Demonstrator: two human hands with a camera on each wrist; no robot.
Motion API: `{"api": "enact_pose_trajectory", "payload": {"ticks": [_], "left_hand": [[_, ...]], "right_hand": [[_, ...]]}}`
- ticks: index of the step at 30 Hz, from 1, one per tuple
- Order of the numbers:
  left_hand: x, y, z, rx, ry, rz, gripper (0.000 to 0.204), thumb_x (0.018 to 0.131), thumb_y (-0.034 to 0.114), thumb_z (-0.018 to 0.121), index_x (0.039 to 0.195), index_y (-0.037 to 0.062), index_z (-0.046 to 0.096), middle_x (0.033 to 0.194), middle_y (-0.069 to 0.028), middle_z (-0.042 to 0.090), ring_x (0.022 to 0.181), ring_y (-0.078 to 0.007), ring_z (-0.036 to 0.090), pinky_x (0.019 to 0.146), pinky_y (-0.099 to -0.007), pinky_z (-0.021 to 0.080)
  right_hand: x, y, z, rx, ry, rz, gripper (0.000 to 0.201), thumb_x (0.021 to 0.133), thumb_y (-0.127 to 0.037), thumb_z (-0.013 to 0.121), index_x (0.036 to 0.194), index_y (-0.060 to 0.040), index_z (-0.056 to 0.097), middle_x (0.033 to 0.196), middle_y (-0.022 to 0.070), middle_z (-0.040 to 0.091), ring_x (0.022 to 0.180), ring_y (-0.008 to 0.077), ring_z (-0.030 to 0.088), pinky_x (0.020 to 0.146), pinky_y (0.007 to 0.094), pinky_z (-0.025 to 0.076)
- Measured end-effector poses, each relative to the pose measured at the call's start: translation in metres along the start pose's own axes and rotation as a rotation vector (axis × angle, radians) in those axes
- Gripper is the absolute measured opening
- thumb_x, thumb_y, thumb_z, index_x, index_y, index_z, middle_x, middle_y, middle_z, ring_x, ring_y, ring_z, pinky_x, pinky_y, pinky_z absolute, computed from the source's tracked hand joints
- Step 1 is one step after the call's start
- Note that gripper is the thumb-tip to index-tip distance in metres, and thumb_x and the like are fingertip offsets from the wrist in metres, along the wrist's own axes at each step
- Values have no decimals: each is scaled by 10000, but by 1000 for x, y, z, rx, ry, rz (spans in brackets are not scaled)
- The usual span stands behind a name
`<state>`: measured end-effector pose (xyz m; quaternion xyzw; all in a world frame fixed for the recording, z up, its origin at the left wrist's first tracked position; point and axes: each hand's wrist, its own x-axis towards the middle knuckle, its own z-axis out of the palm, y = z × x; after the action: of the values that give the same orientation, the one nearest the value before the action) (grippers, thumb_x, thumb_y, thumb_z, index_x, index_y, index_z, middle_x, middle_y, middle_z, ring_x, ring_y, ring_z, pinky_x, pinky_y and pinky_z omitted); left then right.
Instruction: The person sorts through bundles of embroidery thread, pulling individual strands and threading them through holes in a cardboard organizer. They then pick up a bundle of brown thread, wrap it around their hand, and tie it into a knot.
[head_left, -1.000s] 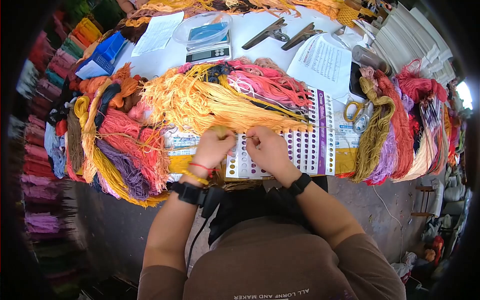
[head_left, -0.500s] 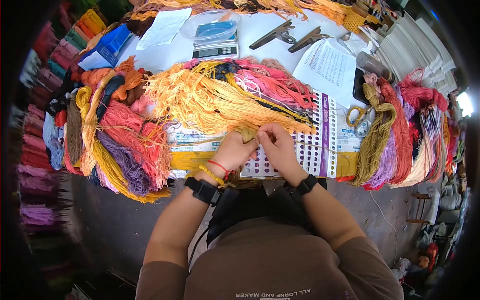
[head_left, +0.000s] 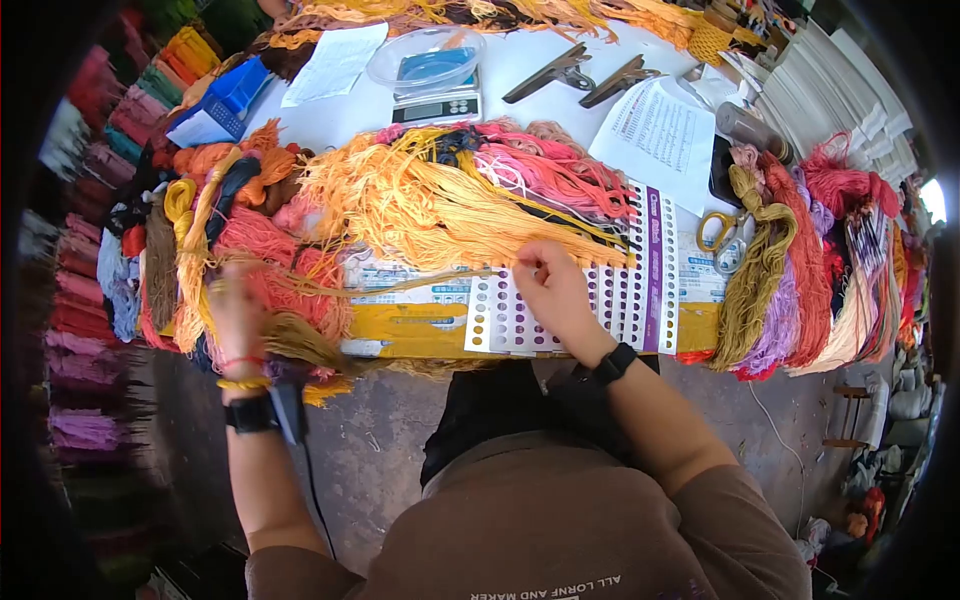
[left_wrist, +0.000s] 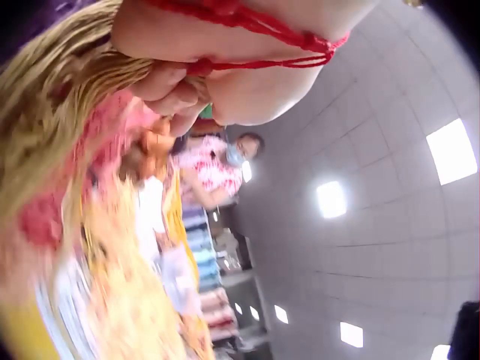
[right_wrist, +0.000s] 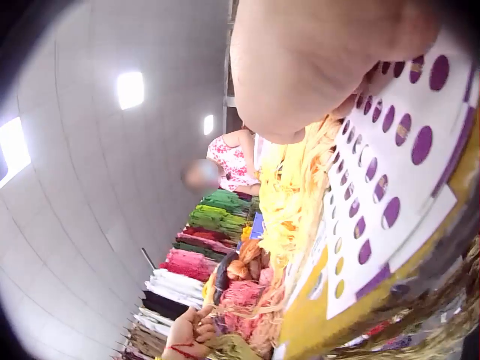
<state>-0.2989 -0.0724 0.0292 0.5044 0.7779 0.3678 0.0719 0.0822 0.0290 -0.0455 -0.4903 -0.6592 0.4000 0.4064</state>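
My left hand (head_left: 238, 312), blurred, is over the coloured hanks at the left of the table. Its fingers curl around olive-brown embroidery thread (left_wrist: 60, 90), which spreads down from the hand in the left wrist view. From there a thin olive strand (head_left: 410, 289) runs across to the right hand's fingertips. My right hand (head_left: 553, 292) hovers over white thread cards (head_left: 490, 310) punched with rows of holes, fingers curled inward; I cannot tell whether it pinches the strand. Behind it, a pale-orange thread bundle (head_left: 430, 210) fans out, its narrow end lying along the cards.
Pink thread (head_left: 560, 165) lies behind the orange bundle. At the right are scissors (head_left: 728, 240) and an olive hank (head_left: 755, 270). Farther back stand a scale (head_left: 435, 107), metal clips (head_left: 550, 72), a printed sheet (head_left: 655, 125) and a blue box (head_left: 225, 100). Another person (left_wrist: 210, 169) stands across the table.
The hands, together over the cards half a second ago, are now apart. My left hand has swept left with the olive-brown thread; the right has stayed by the cards.
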Motion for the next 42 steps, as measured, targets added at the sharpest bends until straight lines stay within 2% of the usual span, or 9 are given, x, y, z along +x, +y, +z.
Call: {"api": "enact_pose_trajectory", "payload": {"ticks": [3, 6, 10, 13, 19, 23, 35, 37, 42], "left_hand": [[-58, 114, 50, -595, -352, -367, 425, 909, 435, 386, 1048, 86, 584, 843, -2, 568, 597, -60, 468, 513, -181, 365], [-95, 149, 101, -991, -791, -366, 474, 935, 387, 332, 1168, 7, 492, 1009, -58, 573, 856, -126, 553, 719, -247, 459], [-104, 172, 114, -1277, -790, -328, 498, 939, 366, 328, 1233, -28, 409, 1151, -121, 515, 1033, -191, 521, 853, -321, 442], [-103, 175, 104, -1516, -818, -596, 439, 929, 311, 404, 1178, -48, 452, 1084, -133, 541, 979, -181, 551, 787, -341, 489], [-111, 168, 110, -1285, -683, -397, 342, 894, 220, 499, 1098, -53, 521, 920, -103, 606, 803, -146, 593, 710, -280, 500], [-108, 165, 107, -1347, -641, -483, 315, 886, 200, 511, 1064, -57, 544, 902, -105, 608, 799, -148, 594, 691, -271, 497], [-111, 172, 106, -1363, -698, -489, 369, 907, 201, 458, 1157, -70, 476, 1088, -153, 553, 979, -216, 562, 868, -324, 444], [-111, 173, 106, -1308, -719, -429, 376, 909, 201, 455, 1165, -74, 464, 1110, -159, 542, 980, -221, 563, 879, -327, 438], [-108, 171, 107, -1392, -682, -470, 359, 909, 211, 462, 1133, -68, 491, 1066, -146, 564, 950, -205, 572, 825, -310, 461]], "right_hand": [[-5, -22, 3, 129, -125, -24, 172, 780, -157, 609, 901, -43, 566, 788, 83, 577, 610, 141, 535, 561, 266, 432], [-31, -75, 1, 307, -447, -77, 159, 793, -175, 604, 857, -32, 575, 786, 87, 581, 624, 139, 545, 545, 261, 420], [-41, -68, -2, 219, -482, -39, 152, 824, -142, 574, 855, 5, 553, 884, 77, 594, 594, 105, 542, 562, 251, 456], [-42, -69, -10, 608, -508, 209, 109, 873, -55, 495, 927, 37, 513, 951, 47, 553, 789, 88, 564, 741, 246, 514], [-46, -66, -5, 603, -489, 117, 69, 862, -22, 490, 902, 28, 517, 1030, 80, 544, 780, 90, 564, 705, 236, 499], [-47, -63, 2, 730, -413, 94, 69, 831, -38, 516, 858, 24, 525, 1040, 90, 568, 658, 49, 542, 591, 192, 452], [-48, -69, 2, 338, -425, 104, 109, 837, -92, 571, 884, 7, 575, 739, -2, 577, 638, 47, 551, 590, 202, 477], [-49, -62, 7, 389, -383, 112, 120, 804, -129, 594, 867, -27, 590, 646, 0, 552, 536, 40, 461, 497, 211, 392], [-48, -62, 4, 391, -439, 109, 102, 845, -99, 564, 861, 1, 567, 704, 1, 571, 632, 52, 560, 601, 193, 476]]}}
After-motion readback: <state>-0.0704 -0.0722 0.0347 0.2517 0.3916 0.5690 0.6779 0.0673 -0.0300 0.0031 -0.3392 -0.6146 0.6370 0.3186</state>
